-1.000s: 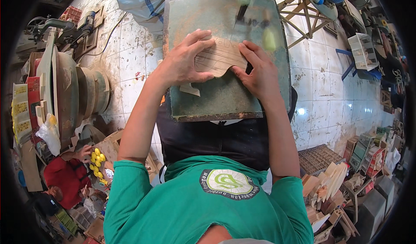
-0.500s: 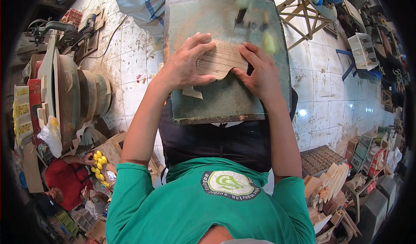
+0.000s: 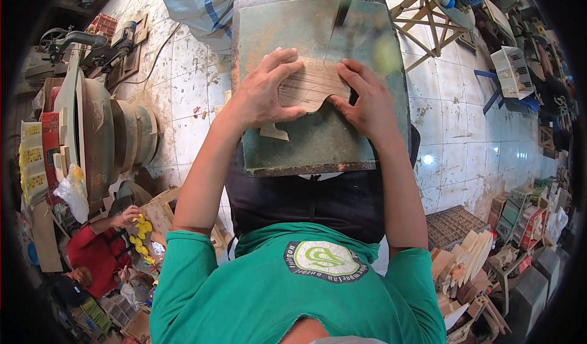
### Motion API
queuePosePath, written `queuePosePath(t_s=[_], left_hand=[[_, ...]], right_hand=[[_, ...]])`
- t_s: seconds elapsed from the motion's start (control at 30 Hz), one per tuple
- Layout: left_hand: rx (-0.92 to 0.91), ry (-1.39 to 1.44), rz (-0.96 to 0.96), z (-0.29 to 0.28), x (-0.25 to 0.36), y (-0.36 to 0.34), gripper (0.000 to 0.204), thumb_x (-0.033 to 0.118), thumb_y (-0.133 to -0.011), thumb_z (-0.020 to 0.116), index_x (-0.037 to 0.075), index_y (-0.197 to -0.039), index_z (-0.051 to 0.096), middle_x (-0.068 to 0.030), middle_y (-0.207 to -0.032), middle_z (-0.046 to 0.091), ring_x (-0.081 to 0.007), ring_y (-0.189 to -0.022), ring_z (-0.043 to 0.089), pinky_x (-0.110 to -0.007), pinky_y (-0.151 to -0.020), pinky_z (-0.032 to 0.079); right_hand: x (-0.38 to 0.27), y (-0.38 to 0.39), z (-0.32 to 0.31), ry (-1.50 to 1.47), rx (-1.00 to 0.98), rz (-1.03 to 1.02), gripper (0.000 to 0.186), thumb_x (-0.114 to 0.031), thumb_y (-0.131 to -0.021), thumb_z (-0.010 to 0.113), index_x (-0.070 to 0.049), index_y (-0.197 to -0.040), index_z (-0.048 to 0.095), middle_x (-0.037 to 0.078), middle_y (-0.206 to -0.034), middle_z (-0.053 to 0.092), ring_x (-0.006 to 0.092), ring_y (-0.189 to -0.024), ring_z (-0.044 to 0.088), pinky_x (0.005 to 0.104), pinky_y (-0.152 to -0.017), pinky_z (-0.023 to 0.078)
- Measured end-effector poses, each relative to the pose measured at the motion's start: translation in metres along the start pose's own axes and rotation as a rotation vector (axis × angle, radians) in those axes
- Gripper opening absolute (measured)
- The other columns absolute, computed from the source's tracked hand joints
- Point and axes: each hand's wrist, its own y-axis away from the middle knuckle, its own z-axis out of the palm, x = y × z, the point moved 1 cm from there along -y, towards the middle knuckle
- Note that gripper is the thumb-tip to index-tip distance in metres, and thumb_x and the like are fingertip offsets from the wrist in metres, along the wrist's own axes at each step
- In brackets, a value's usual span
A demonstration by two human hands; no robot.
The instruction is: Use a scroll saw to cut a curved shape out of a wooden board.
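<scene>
A flat wooden board (image 3: 313, 86) with a wavy near edge and pencil-like lines lies on a worn green metal machine table (image 3: 324, 145). My left hand (image 3: 266, 90) grips its left side, fingers over the far part and thumb at the near edge. On the right side my right hand (image 3: 367, 102) clasps it, thumb at the curved notch. A thin saw blade below a dark, motion-blurred holder (image 3: 340, 11) meets the board's far edge between my hands. Beside my left wrist lies a small wood offcut (image 3: 274, 133).
A blurred yellow-green machine part (image 3: 386, 54) hangs over the table's right side. A white sack (image 3: 205, 11) stands at far left, a large round machine (image 3: 98, 133) at left. At lower left, a person in red (image 3: 95, 255) handles yellow pieces. Wood pieces (image 3: 471, 255) are stacked at lower right.
The board has shifted very slightly, both hands keeping their hold. The blurred holder by the blade looks different. At lower left the other person's arm has moved over the yellow pieces.
</scene>
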Motion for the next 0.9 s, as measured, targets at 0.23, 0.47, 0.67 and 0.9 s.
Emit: queuePosePath(t_s=[0.23,0.47,0.67,0.9], left_hand=[[0.000,-0.027,-0.026,0.005,0.001,0.001,0.091,0.030,-0.071,0.097,0.011,-0.151,0.058,-0.0136,-0.165,0.048,-0.0378,-0.150,0.051,-0.048,-0.120,0.050],[0.034,-0.026,-0.041,0.007,0.007,0.002,0.091,0.029,-0.070,0.097,0.005,-0.149,0.059,-0.0153,-0.164,0.048,-0.0385,-0.149,0.051,-0.047,-0.120,0.049],[0.054,0.019,-0.080,0.012,0.009,0.004,0.089,0.034,-0.071,0.097,0.003,-0.146,0.061,-0.0197,-0.160,0.051,-0.0426,-0.152,0.046,-0.050,-0.125,0.043],[0.098,-0.003,-0.089,0.017,0.014,0.004,0.086,0.034,-0.070,0.097,0.003,-0.143,0.062,-0.0206,-0.157,0.052,-0.0447,-0.150,0.047,-0.051,-0.122,0.046]], right_hand=[[0.003,-0.003,-0.003,-0.015,-0.040,0.001,0.064,-0.026,-0.083,0.091,-0.012,-0.141,0.068,0.007,-0.149,0.065,0.0339,-0.129,0.065,0.0444,-0.111,0.053],[0.007,-0.006,-0.005,-0.023,-0.075,-0.027,0.064,-0.026,-0.085,0.089,-0.012,-0.143,0.066,0.006,-0.151,0.064,0.0328,-0.132,0.063,0.0461,-0.113,0.051],[0.010,-0.010,-0.008,-0.019,-0.096,-0.049,0.063,-0.027,-0.086,0.088,-0.011,-0.143,0.066,0.006,-0.153,0.063,0.0335,-0.134,0.061,0.0469,-0.117,0.048],[0.016,-0.014,-0.011,-0.001,-0.115,-0.087,0.064,-0.030,-0.088,0.086,-0.013,-0.146,0.065,0.007,-0.155,0.062,0.0333,-0.139,0.059,0.0471,-0.119,0.046]])
